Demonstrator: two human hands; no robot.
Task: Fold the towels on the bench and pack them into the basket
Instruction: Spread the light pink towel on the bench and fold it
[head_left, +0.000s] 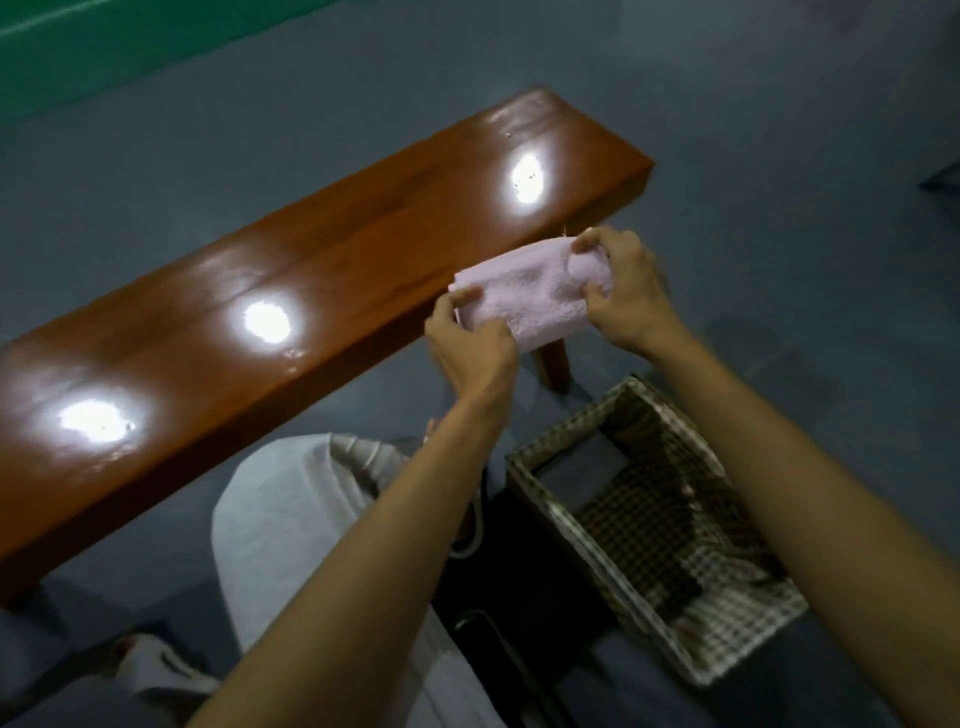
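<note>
A small pink towel, folded into a thick rectangle, is held in the air just off the near edge of the glossy brown wooden bench. My left hand pinches its left end. My right hand grips its right end with curled fingers. Below and to the right, a rectangular basket with a checked fabric lining stands on the floor. A dark folded cloth lies against its far inner side.
Blue-grey floor surrounds the bench, whose top shows three bright light reflections. My knee in light grey trousers is at lower centre. A dark object lies on the floor left of the basket. A green wall band runs along the top left.
</note>
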